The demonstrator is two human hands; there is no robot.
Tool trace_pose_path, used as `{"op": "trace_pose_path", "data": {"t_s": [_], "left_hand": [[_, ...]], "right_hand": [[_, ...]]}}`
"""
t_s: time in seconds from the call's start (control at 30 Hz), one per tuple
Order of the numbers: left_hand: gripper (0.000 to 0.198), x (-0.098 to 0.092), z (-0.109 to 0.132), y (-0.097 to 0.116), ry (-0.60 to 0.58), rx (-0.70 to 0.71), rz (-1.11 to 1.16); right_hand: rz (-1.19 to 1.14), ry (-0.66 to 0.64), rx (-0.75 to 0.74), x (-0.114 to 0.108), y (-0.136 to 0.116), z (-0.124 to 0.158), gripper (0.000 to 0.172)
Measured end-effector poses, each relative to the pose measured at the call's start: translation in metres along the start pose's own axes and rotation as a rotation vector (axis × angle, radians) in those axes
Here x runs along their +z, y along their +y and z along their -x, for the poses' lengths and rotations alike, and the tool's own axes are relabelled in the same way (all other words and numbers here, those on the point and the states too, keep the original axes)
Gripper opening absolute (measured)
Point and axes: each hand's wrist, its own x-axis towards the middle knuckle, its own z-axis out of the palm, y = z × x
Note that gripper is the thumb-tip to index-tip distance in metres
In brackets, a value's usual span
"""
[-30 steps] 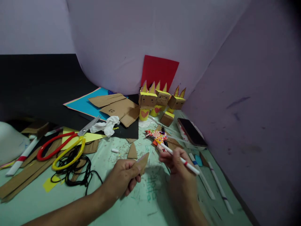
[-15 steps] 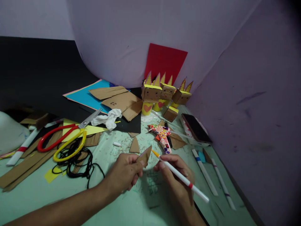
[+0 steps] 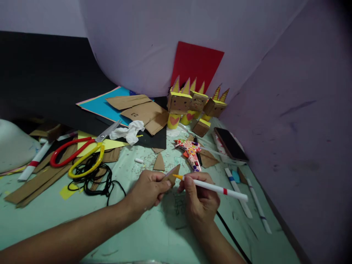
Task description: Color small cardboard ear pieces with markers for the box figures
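Observation:
Between the thumb and fingers of my left hand (image 3: 151, 189) is a small pointed cardboard piece (image 3: 173, 174), tip up, with a purplish edge. My right hand (image 3: 202, 194) grips a white marker (image 3: 217, 188) with a red band. The marker's orange-yellow tip is at the cardboard's right face; whether it touches I cannot tell. Just behind lie a similar cardboard piece (image 3: 158, 162), a white cap (image 3: 139, 160) and a flower-patterned glue gun (image 3: 191, 152).
Left are scissors (image 3: 102, 136), black cord (image 3: 95, 183), cardboard strips (image 3: 41, 183) and crumpled tissue (image 3: 129, 132). Box-headed cardboard figures (image 3: 180, 103) with yellow horns stand at the back. A phone (image 3: 230, 144) and more markers (image 3: 238, 192) lie right, beside the wall.
The marker has swung to a flatter angle, and its tip has come left onto or right beside the cardboard piece. My left hand keeps its hold. The camera view has shifted slightly.

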Motion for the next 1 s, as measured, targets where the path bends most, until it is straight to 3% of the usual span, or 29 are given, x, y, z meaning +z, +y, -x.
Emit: {"op": "trace_pose_path", "data": {"t_s": [0.37, 0.63, 0.83, 1.0], "left_hand": [[0.024, -0.0004, -0.0023, 0.0014, -0.038, -0.027, 0.052], [0.025, -0.0011, -0.0042, -0.0017, -0.028, -0.034, -0.022], [0.029, -0.0013, -0.0008, 0.0016, -0.015, -0.017, -0.091], [0.031, -0.001, 0.0008, 0.0015, -0.017, 0.007, -0.109]], "right_hand": [[-0.076, -0.127, -0.114, 0.0029, 0.0043, -0.0013, 0.01], [0.017, -0.186, -0.189, 0.0018, 0.0043, -0.0016, 0.012], [-0.004, -0.163, -0.214, 0.0027, 0.0044, -0.0018, 0.011], [-0.002, -0.092, -0.151, 0.001, 0.0068, -0.0024, 0.009]]}}
